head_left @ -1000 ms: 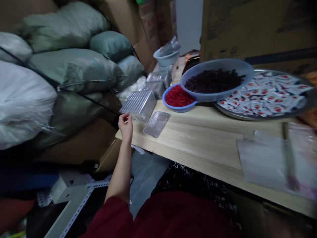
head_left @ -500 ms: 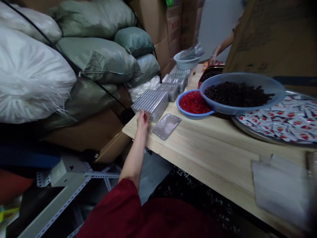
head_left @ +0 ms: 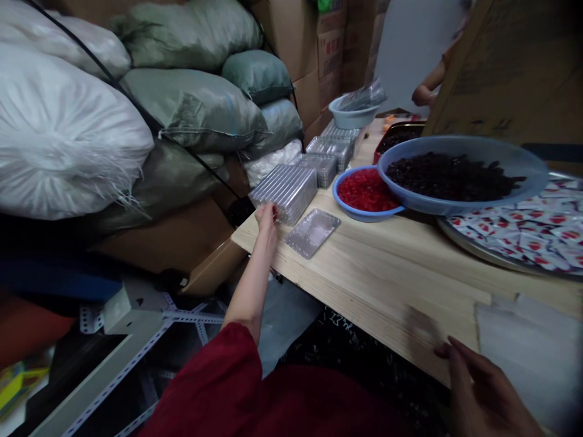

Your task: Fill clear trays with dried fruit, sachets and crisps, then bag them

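My left hand (head_left: 266,220) is at the near corner of a stack of clear ribbed plastic trays (head_left: 286,187). Its fingers are curled against the stack's edge, and what they grip is hidden. Just right of the stack, a single clear plastic tray (head_left: 313,232) lies flat on the wooden table. My right hand (head_left: 487,391) is low at the right, over the table's front edge. Its thumb and forefinger are nearly together, but blur hides what, if anything, is between them. A white sheet (head_left: 523,349) lies beyond it.
A blue bowl of red pieces (head_left: 368,191) stands beside a larger bowl of dark pieces (head_left: 449,176). Small printed packets (head_left: 532,227) fill a metal tray at right. More tray stacks (head_left: 321,170) run back. Stuffed sacks (head_left: 191,106) pile up left; a co-worker's arm (head_left: 430,85) shows behind.
My right hand has come into view at the lower right. My left hand stays by the tray stack. The co-worker's hand has lifted away from the far end of the table.
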Demonstrator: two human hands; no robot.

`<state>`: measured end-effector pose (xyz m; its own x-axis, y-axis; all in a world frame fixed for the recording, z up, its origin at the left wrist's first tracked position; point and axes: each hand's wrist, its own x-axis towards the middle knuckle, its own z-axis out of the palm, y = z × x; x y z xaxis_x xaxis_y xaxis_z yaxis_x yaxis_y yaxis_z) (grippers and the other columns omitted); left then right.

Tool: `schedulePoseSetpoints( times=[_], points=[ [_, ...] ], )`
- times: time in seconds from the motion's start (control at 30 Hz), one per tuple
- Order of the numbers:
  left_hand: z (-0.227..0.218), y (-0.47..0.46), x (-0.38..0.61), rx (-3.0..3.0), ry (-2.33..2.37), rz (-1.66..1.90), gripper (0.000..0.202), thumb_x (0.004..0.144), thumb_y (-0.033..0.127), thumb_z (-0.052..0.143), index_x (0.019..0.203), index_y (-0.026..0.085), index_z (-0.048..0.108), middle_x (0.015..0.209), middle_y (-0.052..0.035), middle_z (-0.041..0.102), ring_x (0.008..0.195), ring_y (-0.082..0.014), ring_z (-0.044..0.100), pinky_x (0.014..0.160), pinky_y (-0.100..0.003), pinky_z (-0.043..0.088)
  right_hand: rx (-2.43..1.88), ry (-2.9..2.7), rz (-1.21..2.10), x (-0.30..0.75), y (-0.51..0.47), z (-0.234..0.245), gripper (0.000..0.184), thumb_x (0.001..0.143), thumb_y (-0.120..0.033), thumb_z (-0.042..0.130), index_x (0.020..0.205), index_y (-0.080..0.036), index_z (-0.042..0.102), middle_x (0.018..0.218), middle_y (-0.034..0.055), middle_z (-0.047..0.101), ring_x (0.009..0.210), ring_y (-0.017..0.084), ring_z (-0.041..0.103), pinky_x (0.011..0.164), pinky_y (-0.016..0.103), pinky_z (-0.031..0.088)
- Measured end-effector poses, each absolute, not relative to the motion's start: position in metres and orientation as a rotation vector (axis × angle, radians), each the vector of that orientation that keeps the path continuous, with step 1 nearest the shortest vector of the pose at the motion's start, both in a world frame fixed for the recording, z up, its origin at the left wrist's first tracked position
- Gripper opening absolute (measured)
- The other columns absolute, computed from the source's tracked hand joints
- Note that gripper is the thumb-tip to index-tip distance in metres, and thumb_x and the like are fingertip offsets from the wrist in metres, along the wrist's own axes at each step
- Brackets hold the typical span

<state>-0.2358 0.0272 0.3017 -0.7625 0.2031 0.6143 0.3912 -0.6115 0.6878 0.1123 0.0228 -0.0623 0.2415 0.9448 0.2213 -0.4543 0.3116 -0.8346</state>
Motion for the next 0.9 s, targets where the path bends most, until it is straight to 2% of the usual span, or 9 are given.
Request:
schedulePoseSetpoints(
  times=[0.17,0.3,0.4,0.5,0.57,0.63,0.73,0.8,0.9],
  points=[
    [0.294,0.013,-0.236,-1.124,-1.305,-2.457,0.015,0.071,0.021,0.067,0.069,0.015,0.054,0.062,0.005,0.051,0.053,-0.005,0.046,0.054,-0.018,0.037,-0.681,-0.927,1.157,0.099,0.027,-0.073,0.04,0.082,-0.056,0.07,0.109,-0.026,0.072,0.102,0.0073,0.074,0.101,0.03,0.068,0.11,0.051,0.043],
    [0.271,-0.022,-0.222,-1.213,-1.151,-2.428,0.017,0.072,0.026,0.066,0.075,0.017,0.051,0.071,0.0045,0.049,0.062,-0.0049,0.049,0.06,-0.017,0.042,-0.726,-1.003,1.146,0.098,0.032,-0.086,0.044,0.084,-0.057,0.067,0.11,-0.022,0.072,0.103,0.0082,0.074,0.103,0.029,0.067,0.107,0.048,0.044],
    [0.245,-0.043,-0.185,-1.321,-1.052,-2.377,0.021,0.075,0.031,0.069,0.081,0.02,0.051,0.083,0.0023,0.052,0.075,-0.0068,0.055,0.068,-0.017,0.046,-0.72,-0.984,1.161,0.096,0.037,-0.079,0.045,0.083,-0.058,0.069,0.107,-0.021,0.073,0.097,0.0075,0.074,0.096,0.027,0.069,0.103,0.046,0.048],
    [0.197,-0.043,-0.127,-1.52,-1.185,-2.313,0.023,0.082,0.039,0.069,0.087,0.023,0.053,0.091,-0.0009,0.057,0.081,-0.0118,0.059,0.069,-0.022,0.05,-0.547,-0.98,1.373,0.085,0.039,-0.057,0.049,0.082,-0.059,0.072,0.11,-0.02,0.072,0.098,0.0094,0.075,0.093,0.026,0.071,0.093,0.042,0.056],
    [0.15,-0.035,-0.085,-1.67,-1.456,-2.252,0.023,0.087,0.044,0.065,0.087,0.023,0.054,0.084,-0.0015,0.057,0.073,-0.0132,0.058,0.069,-0.026,0.052,-0.293,-0.968,1.587,0.074,0.04,-0.039,0.062,0.085,-0.06,0.068,0.134,-0.023,0.06,0.117,0.012,0.072,0.099,0.026,0.071,0.089,0.043,0.059],
    [0.1,-0.027,-0.054,-1.863,-1.706,-2.202,0.025,0.091,0.047,0.063,0.087,0.023,0.057,0.082,-0.0025,0.06,0.071,-0.015,0.06,0.072,-0.031,0.053,-0.135,-0.881,1.695,0.064,0.045,-0.025,0.078,0.086,-0.061,0.067,0.153,-0.03,0.04,0.134,0.0134,0.063,0.102,0.025,0.071,0.084,0.042,0.061],
    [0.054,-0.021,-0.043,-2.24,-2.062,-1.947,0.032,0.091,0.053,0.062,0.091,0.021,0.064,0.076,-0.0039,0.064,0.068,-0.0164,0.062,0.072,-0.033,0.053,-0.188,-0.686,1.667,0.06,0.063,-0.02,0.094,0.078,-0.056,0.077,0.157,-0.031,0.033,0.125,0.0114,0.067,0.082,0.017,0.069,0.07,0.032,0.058],
    [0.061,-0.019,-0.056,-2.466,-2.347,-1.553,0.037,0.086,0.056,0.068,0.089,0.019,0.068,0.078,-0.0057,0.067,0.07,-0.0168,0.063,0.07,-0.032,0.052,-0.26,-0.587,1.609,0.064,0.081,-0.03,0.097,0.072,-0.051,0.084,0.154,-0.027,0.039,0.107,0.0066,0.069,0.069,0.011,0.061,0.062,0.025,0.053],
    [0.121,-0.012,-0.085,-2.476,-2.517,-1.043,0.042,0.079,0.058,0.073,0.079,0.016,0.071,0.072,-0.006,0.066,0.064,-0.0153,0.059,0.064,-0.029,0.048,-0.331,-0.561,1.539,0.072,0.107,-0.056,0.096,0.068,-0.049,0.087,0.151,-0.024,0.044,0.094,0.002,0.066,0.064,0.009,0.055,0.056,0.022,0.046]
  ],
)
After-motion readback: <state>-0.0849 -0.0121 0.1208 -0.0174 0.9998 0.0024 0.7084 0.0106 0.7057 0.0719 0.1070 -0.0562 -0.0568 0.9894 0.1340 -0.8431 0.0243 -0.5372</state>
